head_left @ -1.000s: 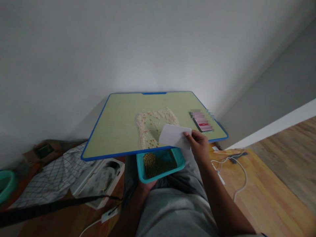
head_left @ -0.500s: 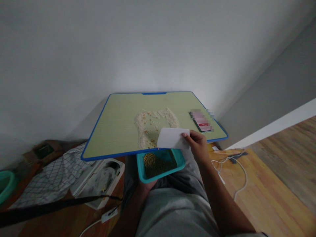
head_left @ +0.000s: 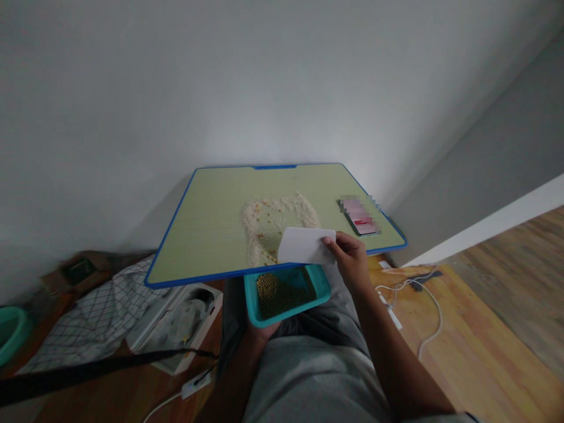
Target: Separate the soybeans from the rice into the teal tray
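Note:
My right hand (head_left: 350, 255) pinches a flat white scraper (head_left: 304, 244) by its right edge, thumb on top. The scraper is tilted over the near edge of the folding table (head_left: 207, 217). Rice (head_left: 249, 226) lies on the tabletop in a rough ring, with scattered yellow kernels (head_left: 264, 235) inside it. Below the table edge, my left hand (head_left: 263, 333) supports a teal tray (head_left: 288, 314) from underneath, its fingers hidden by the tray. In the tray are a pile of yellowish beans (head_left: 267, 286) and a layer of small dark green beans (head_left: 284, 301).
A phone (head_left: 360, 217) rests on the table's right side. White cables (head_left: 436, 311) run over the wooden floor at right. To the left are an open white box (head_left: 189, 320), a checked cloth (head_left: 97, 320), a cardboard box (head_left: 79, 270) and a green basin (head_left: 13, 332).
My right hand has shifted slightly left with the scraper along the table's near edge. The tray and my left hand stay where they were.

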Available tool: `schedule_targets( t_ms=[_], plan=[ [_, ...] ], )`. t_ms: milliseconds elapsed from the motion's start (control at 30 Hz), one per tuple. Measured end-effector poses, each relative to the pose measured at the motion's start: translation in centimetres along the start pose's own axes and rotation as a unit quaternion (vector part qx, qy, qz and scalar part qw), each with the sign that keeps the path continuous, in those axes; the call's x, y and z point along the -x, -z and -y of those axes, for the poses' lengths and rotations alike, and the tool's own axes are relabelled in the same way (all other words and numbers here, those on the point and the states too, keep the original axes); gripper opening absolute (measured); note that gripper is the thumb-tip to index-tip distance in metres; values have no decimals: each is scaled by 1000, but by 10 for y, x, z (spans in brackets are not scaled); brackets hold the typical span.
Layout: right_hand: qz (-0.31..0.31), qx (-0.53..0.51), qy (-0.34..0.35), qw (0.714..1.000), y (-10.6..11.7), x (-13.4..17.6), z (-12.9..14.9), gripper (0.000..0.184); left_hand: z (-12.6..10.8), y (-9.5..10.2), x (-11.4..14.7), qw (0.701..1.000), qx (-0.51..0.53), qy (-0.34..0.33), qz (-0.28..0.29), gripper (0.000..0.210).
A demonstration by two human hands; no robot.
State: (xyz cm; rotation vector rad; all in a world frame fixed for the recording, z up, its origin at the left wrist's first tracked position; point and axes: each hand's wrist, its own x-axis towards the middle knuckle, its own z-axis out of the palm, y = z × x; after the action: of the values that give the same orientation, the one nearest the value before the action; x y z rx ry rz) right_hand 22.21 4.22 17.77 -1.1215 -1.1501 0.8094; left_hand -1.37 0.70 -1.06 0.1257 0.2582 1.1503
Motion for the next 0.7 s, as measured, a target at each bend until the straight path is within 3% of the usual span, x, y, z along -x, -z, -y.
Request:
schedule_targets(
  t_ms=[100,200,400,700],
  plan=[
    [2,-9,-7,1000,1,0,-1,35,1,-7,0,998,0,-17,-57,47],
    [-9,-21,-13,1000,1,1,-1,36,1,-3,0,997,-3,-15,-80,48],
    [-24,-11,-3,1000,0,2,0,37,0,18,0,1000,-2,2,-1,42],
    [2,3,4,1000,-4,9,3,35,6,23,-8,1000,8,-15,22,52]
  ],
)
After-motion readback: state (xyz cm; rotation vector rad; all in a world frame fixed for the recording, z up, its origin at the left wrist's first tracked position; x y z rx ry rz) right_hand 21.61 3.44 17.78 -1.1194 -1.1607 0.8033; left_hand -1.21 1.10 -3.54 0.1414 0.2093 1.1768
